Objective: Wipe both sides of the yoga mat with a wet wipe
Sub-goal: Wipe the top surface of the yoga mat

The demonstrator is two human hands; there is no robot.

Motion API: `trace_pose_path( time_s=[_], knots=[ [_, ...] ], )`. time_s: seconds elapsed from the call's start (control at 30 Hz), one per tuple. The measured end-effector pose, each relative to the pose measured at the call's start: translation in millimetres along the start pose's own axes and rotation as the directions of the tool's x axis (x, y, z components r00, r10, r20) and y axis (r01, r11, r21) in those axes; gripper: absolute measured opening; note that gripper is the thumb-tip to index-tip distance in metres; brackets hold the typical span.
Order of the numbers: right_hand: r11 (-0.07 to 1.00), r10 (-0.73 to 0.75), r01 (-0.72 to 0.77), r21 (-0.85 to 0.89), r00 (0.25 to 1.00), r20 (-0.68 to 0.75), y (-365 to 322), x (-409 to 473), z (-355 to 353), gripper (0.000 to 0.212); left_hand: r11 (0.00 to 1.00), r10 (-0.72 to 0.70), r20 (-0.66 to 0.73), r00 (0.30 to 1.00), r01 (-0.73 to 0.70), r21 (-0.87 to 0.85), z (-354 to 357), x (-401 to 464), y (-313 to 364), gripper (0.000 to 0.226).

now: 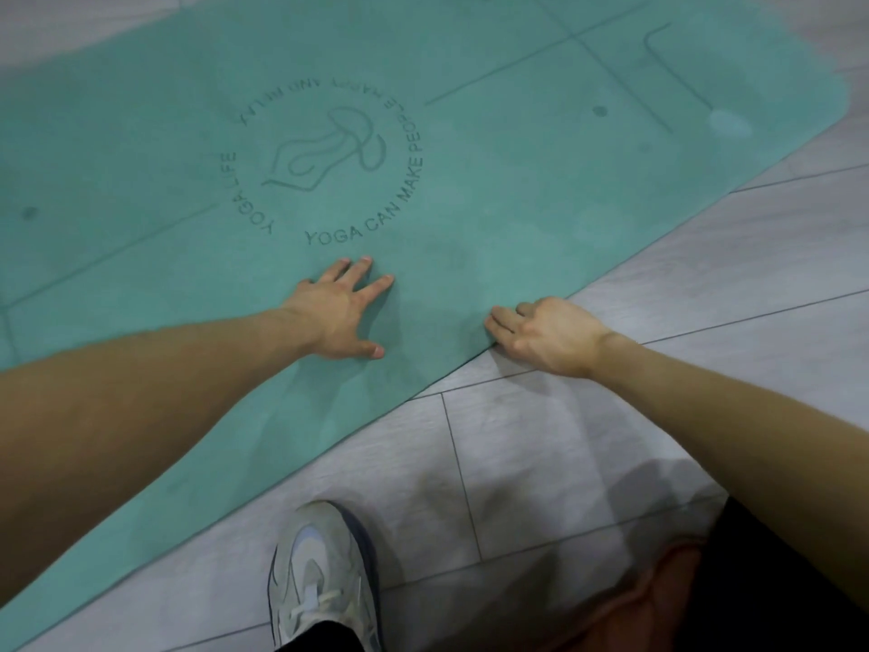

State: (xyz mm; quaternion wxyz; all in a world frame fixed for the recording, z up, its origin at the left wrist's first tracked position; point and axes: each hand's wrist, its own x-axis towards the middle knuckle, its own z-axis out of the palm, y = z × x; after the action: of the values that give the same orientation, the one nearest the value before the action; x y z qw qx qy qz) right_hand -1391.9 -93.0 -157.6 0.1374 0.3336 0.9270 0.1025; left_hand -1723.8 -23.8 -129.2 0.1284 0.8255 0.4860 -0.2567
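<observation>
A teal yoga mat [493,190] is seen spread flat across a pale grey tiled floor [658,284], running diagonally through the head view from the lower left to the upper right, where one rounded corner is visible. A circular emblem [329,167] is printed on the mat, ringed with lettering that reads in part "YOGA CAN MAKE PEOPLE" and "YOGA LIFE"; thin guide lines and small dark dots are marked across the surface, and a pale blotch is seen near the far corner.

The left hand [341,312] is laid palm-down on the mat just below the emblem, its fingers straight and spread wide, the thumb held apart toward the near edge. The right hand [545,334] is placed at the mat's near long edge, where mat meets floor; its fingers are curled over that edge, though whether the edge is actually pinched or only pressed cannot be told from this angle. No wipe is visible in either hand. The two hands are near each other but not touching.

A grey and white laced sneaker [324,576] is planted on the tiles just off the mat's edge, below the hands, with a dark trouser cuff over it. Dark clothing [790,581] and an orange patch are glimpsed at the lower right. Both bare forearms cross the lower part of the frame, the left one covering a stretch of the mat.
</observation>
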Motion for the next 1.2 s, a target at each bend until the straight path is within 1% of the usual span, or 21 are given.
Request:
trace_pose_path(
  time_s=[0.07, 0.2, 0.23, 0.3, 0.37, 0.43, 0.53, 0.57, 0.67, 0.73, 0.83, 0.87, 0.9, 0.97, 1.0, 1.03, 1.07, 1.1, 1.13, 1.17, 1.2],
  knots=[
    [0.999, -0.032, 0.032, -0.011, 0.999, -0.042, 1, 8, -5, 0.014, 1.0, -0.001, -0.003, 1.0, 0.001, -0.03, -3, -1, -1, 0.118],
    [0.989, 0.027, -0.007, 0.149, 0.991, -0.128, -7, 21, -20, 0.021, 0.993, -0.017, -0.039, 0.999, 0.012, -0.119, -9, -6, -8, 0.107],
    [0.978, 0.034, -0.001, 0.209, 0.988, -0.154, -17, 17, -21, 0.022, 0.99, -0.045, -0.055, 0.997, 0.038, -0.133, -8, -8, -11, 0.11],
    [0.951, 0.016, 0.039, 0.305, 0.984, -0.176, -51, 4, -22, 0.021, 0.978, -0.15, -0.047, 0.988, 0.141, -0.152, -4, -14, -18, 0.126],
    [0.932, -0.005, 0.06, 0.357, 0.988, -0.152, -91, -13, -23, 0.019, 0.942, -0.285, 0.026, 0.958, 0.285, -0.175, 1, -21, -26, 0.145],
    [0.913, 0.027, 0.017, 0.407, 0.995, -0.101, -117, -24, -27, 0.018, 0.899, -0.373, 0.117, 0.921, 0.389, -0.2, 8, -28, -35, 0.157],
    [0.864, 0.081, -0.063, 0.5, 0.997, -0.013, -121, -29, -37, 0.012, 0.88, -0.354, 0.183, 0.917, 0.393, -0.265, 23, -34, -49, 0.162],
    [0.84, 0.099, -0.1, 0.534, 0.995, 0.031, -115, -25, -44, 0.018, 0.884, -0.339, 0.173, 0.925, 0.376, -0.279, 28, -35, -54, 0.16],
    [0.692, 0.285, -0.315, 0.65, 0.946, 0.154, -83, 4, -69, 0.041, 0.894, -0.295, 0.124, 0.947, 0.32, -0.314, 32, -40, -67, 0.157],
    [0.557, 0.388, -0.419, 0.717, 0.895, 0.221, -64, 36, -85, 0.042, 0.899, -0.279, 0.092, 0.956, 0.294, -0.325, 36, -40, -73, 0.155],
    [0.291, 0.411, -0.485, 0.825, 0.842, 0.35, -46, 89, -113, 0.059, 0.899, -0.273, 0.047, 0.961, 0.272, -0.344, 38, -36, -78, 0.158],
    [0.259, 0.427, -0.505, 0.823, 0.824, 0.371, -42, 108, -119, 0.063, 0.899, -0.271, 0.036, 0.962, 0.267, -0.348, 39, -34, -80, 0.16],
    [0.268, 0.478, -0.521, 0.811, 0.802, 0.357, -37, 128, -121, 0.068, 0.9, -0.267, 0.03, 0.963, 0.261, -0.35, 40, -32, -82, 0.162],
    [0.298, 0.642, -0.524, 0.798, 0.729, 0.239, -28, 166, -116, 0.077, 0.903, -0.251, 0.011, 0.968, 0.238, -0.357, 40, -29, -89, 0.163],
    [0.329, 0.702, -0.497, 0.803, 0.698, 0.145, -28, 182, -105, 0.075, 0.9, -0.24, -0.008, 0.971, 0.219, -0.377, 40, -29, -94, 0.16],
    [0.396, 0.711, -0.476, 0.785, 0.7, 0.066, -31, 192, -93, 0.071, 0.894, -0.233, -0.041, 0.972, 0.197, -0.403, 39, -30, -101, 0.155],
    [0.49, 0.662, -0.471, 0.733, 0.749, 0.039, -38, 200, -77, 0.07, 0.89, -0.226, -0.084, 0.971, 0.17, -0.424, 36, -30, -110, 0.145],
    [0.608, 0.562, -0.456, 0.65, 0.825, 0.053, -49, 203, -60, 0.072, 0.891, -0.224, -0.134, 0.965, 0.147, -0.429, 34, -31, -120, 0.132],
    [0.708, 0.471, -0.422, 0.566, 0.879, 0.066, -59, 203, -44, 0.072, 0.896, -0.24, -0.191, 0.952, 0.142, -0.42, 35, -33, -130, 0.116],
    [0.758, 0.424, -0.394, 0.52, 0.903, 0.067, -64, 201, -31, 0.071, 0.898, -0.284, -0.257, 0.924, 0.162, -0.408, 39, -35, -137, 0.099],
    [0.774, 0.426, -0.391, 0.499, 0.903, 0.047, -68, 201, -23, 0.069, 0.891, -0.345, -0.317, 0.883, 0.202, -0.406, 45, -38, -141, 0.083]
  ],
)
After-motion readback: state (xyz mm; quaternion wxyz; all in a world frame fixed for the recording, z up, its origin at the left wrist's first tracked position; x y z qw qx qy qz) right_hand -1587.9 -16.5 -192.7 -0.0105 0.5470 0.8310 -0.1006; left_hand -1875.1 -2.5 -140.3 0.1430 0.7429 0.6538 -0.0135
